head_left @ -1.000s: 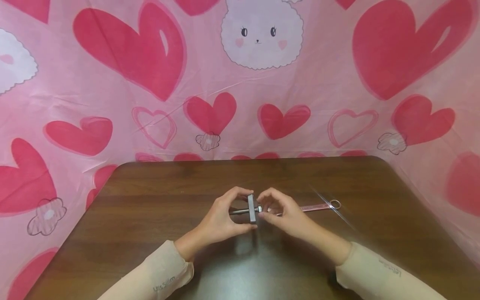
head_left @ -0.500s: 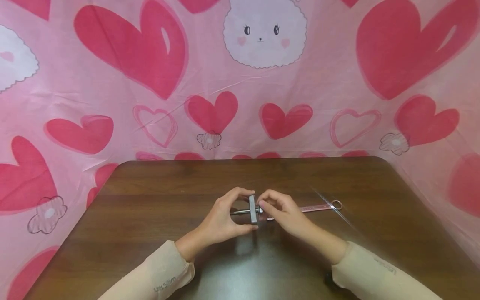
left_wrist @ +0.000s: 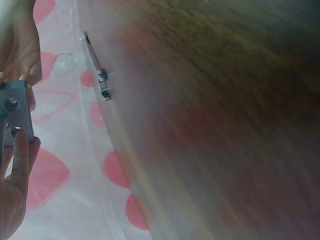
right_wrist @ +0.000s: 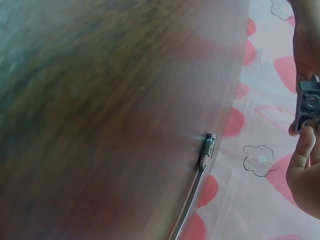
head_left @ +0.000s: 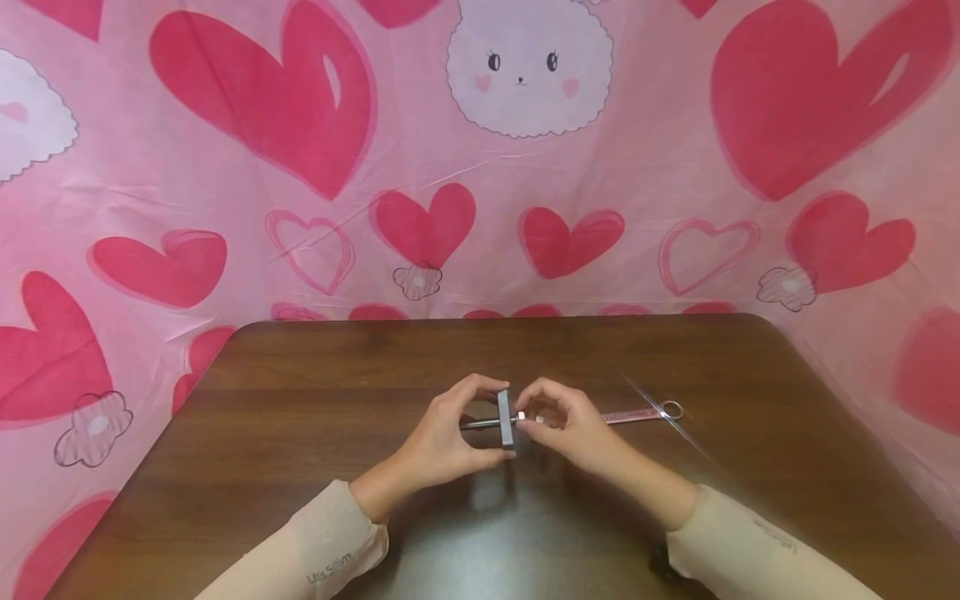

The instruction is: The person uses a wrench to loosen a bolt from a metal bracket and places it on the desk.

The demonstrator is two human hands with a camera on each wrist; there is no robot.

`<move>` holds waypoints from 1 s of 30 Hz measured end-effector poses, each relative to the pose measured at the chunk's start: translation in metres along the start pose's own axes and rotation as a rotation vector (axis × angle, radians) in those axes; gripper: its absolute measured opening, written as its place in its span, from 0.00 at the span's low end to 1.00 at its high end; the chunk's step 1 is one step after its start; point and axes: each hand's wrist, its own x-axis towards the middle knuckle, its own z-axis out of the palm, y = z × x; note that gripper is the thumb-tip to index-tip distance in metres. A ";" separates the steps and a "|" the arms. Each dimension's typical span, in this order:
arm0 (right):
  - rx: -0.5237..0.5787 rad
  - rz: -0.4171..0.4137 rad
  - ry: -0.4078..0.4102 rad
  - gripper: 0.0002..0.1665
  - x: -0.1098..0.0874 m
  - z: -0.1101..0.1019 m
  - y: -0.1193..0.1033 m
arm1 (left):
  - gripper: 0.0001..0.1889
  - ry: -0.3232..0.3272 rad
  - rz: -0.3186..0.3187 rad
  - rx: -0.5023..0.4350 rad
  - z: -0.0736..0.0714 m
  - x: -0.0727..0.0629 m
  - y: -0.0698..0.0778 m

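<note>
Above the middle of a dark wooden table [head_left: 300,433], we hold a small grey metal plate [head_left: 505,417] upright and edge-on between our two hands. Our left hand [head_left: 450,437] grasps it, thumb under the lower end and a curled finger over the top end; from the left wrist view, the plate [left_wrist: 15,120] shows its flat face with two round holes, pinched between fingertips [left_wrist: 20,150]. A thin metal bolt [head_left: 480,423] runs crosswise through the plate, its shaft sticking out to the left behind our left fingers. On the right face of the plate sits a small nut [head_left: 521,416], and our right hand [head_left: 566,425] pinches it with curled thumb and fingertips, touching the plate. The right wrist view shows the plate [right_wrist: 309,105] from the other side, gripped at top and bottom by fingers [right_wrist: 300,155]; whose they are we cannot tell.

To the right of our hands, a slim metal wrench [head_left: 637,413] with a ring end lies flat on the table, near our right hand but apart from it. Both wrist views catch it lying at the far table edge. Both arms wear beige sleeves [head_left: 315,554]. Behind and beside the table hangs a pink cloth [head_left: 637,167] printed with red hearts and a white bunny face.
</note>
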 end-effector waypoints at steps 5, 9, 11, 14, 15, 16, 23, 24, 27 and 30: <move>-0.030 -0.053 -0.027 0.11 -0.002 -0.002 0.000 | 0.38 0.003 0.005 -0.003 -0.001 0.000 0.000; -0.039 -0.061 -0.017 0.10 -0.002 -0.005 0.000 | 0.38 -0.002 0.000 -0.013 0.000 0.000 0.000; -0.037 -0.045 -0.010 0.09 -0.002 -0.006 0.001 | 0.38 -0.005 -0.005 -0.019 0.000 0.000 0.000; -0.008 0.009 -0.015 0.09 -0.002 -0.008 0.001 | 0.37 -0.006 -0.008 -0.024 0.000 0.000 0.000; 0.008 0.031 -0.021 0.09 -0.002 -0.009 0.001 | 0.37 -0.006 -0.006 -0.026 0.000 0.000 0.000; 0.020 0.049 -0.027 0.09 -0.002 -0.009 0.001 | 0.37 -0.007 -0.005 -0.029 0.000 0.000 0.000; 0.052 0.083 -0.056 0.10 0.000 -0.007 0.001 | 0.38 -0.012 -0.004 -0.021 0.001 0.000 0.001; 0.050 0.083 -0.055 0.10 0.000 -0.007 0.002 | 0.38 -0.013 -0.004 -0.017 0.001 0.000 0.001; 0.049 0.076 -0.054 0.09 0.001 -0.006 0.001 | 0.38 -0.014 -0.002 -0.010 0.001 0.000 0.001; 0.045 0.077 -0.052 0.08 0.001 -0.005 0.001 | 0.38 -0.018 -0.007 -0.016 0.001 0.000 0.000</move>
